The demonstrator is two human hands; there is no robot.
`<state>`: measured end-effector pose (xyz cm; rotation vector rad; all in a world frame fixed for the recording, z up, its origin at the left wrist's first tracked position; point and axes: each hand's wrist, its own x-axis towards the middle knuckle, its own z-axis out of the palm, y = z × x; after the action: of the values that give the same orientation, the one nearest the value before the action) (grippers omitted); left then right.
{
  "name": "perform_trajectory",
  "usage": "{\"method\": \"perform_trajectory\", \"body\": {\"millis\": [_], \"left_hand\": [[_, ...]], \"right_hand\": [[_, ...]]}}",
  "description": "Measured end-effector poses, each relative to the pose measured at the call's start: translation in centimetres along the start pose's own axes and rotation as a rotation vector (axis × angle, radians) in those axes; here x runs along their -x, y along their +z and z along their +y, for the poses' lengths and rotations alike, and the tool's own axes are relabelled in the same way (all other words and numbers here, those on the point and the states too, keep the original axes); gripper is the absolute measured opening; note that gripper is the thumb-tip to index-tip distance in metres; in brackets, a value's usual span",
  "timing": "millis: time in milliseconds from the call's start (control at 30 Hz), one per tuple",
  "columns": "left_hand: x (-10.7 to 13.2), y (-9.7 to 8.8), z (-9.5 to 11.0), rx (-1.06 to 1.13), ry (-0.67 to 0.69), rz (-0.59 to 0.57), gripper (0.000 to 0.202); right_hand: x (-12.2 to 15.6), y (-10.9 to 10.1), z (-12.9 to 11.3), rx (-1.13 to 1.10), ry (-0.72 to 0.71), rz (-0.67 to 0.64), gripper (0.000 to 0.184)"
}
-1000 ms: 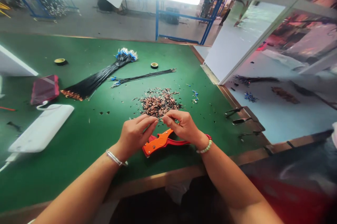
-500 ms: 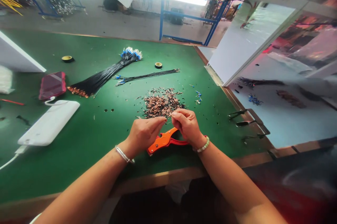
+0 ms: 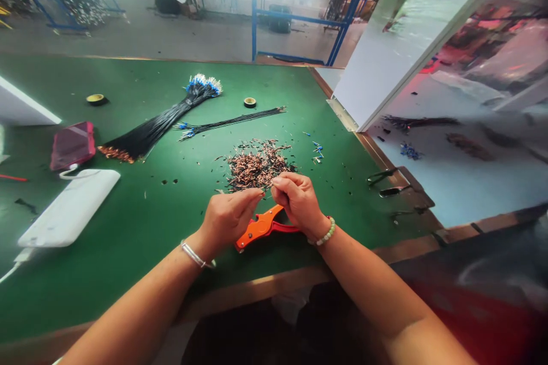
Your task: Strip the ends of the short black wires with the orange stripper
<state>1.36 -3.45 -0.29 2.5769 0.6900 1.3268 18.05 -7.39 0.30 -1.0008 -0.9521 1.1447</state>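
Observation:
My left hand (image 3: 230, 212) is closed, its thumb and fingers pressed together at the tips. Facing it, my right hand (image 3: 298, 200) is curled in a pinch, with the fingertips of both hands close together. Something thin and tiny shows between them, too small to name. Just beyond lies a heap of short copper-coloured and black wire scraps (image 3: 252, 166), partly hidden by my right hand. Under my hands rests an orange-handled hand tool (image 3: 258, 228), its right part covered by my right hand.
A thick bundle of black wires with blue and copper ends (image 3: 158, 124) and a thinner bundle (image 3: 233, 122) lie behind. Tape rolls (image 3: 250, 103), a phone (image 3: 73, 145) and a white power bank (image 3: 71, 208) are on the green table (image 3: 141, 273). Black-handled tools (image 3: 396, 189) sit at the right edge.
The view has turned slightly, so the table's things sit further left in it. Both hands stay pinched together over the same spot, with only small finger shifts.

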Motion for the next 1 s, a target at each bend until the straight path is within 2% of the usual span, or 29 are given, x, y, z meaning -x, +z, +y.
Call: {"method": "perform_trajectory", "body": {"millis": [133, 200, 300, 367, 533, 600, 700, 767, 900, 1000], "left_hand": [[0.3, -0.2, -0.1, -0.020, -0.029, -0.023, 0.015], [0.5, -0.3, -0.7, -0.035, -0.056, -0.036, 0.014], [0.9, -0.4, -1.9, -0.082, -0.141, -0.021, 0.013], [1.2, -0.3, -2.7, -0.099, -0.191, 0.022, 0.012], [1.5, -0.1, -3.2, -0.102, -0.187, 0.055, 0.011], [1.5, -0.1, -3.0, -0.113, -0.172, 0.045, 0.011], [1.3, -0.2, -2.8, -0.120, -0.143, 0.026, 0.010], [1.2, -0.2, -2.7, -0.130, -0.116, 0.003, 0.010], [1.4, 0.0, -2.6, -0.131, -0.031, -0.050, 0.013], [1.6, 0.1, -2.3, -0.121, -0.030, -0.081, 0.015]], "right_hand": [[-0.5, -0.4, -0.6, -0.011, 0.000, 0.002, 0.037], [-1.4, -1.6, -1.4, -0.040, -0.033, 0.098, 0.039], [-2.8, -3.8, -2.4, -0.075, -0.125, 0.360, 0.039], [-3.3, -4.6, -2.5, -0.007, -0.125, 0.376, 0.035], [-3.1, -4.2, -1.1, 0.277, -0.090, 0.089, 0.022], [-3.2, -4.1, -0.7, 0.398, -0.104, 0.054, 0.020], [-3.0, -4.2, -0.7, 0.589, -0.190, 0.057, 0.025], [-2.6, -3.9, -1.0, 0.684, -0.242, -0.001, 0.027], [-1.6, -2.8, -1.1, 0.721, -0.231, -0.264, 0.036], [-1.4, -2.2, -0.5, 0.644, -0.240, -0.380, 0.038]]}}
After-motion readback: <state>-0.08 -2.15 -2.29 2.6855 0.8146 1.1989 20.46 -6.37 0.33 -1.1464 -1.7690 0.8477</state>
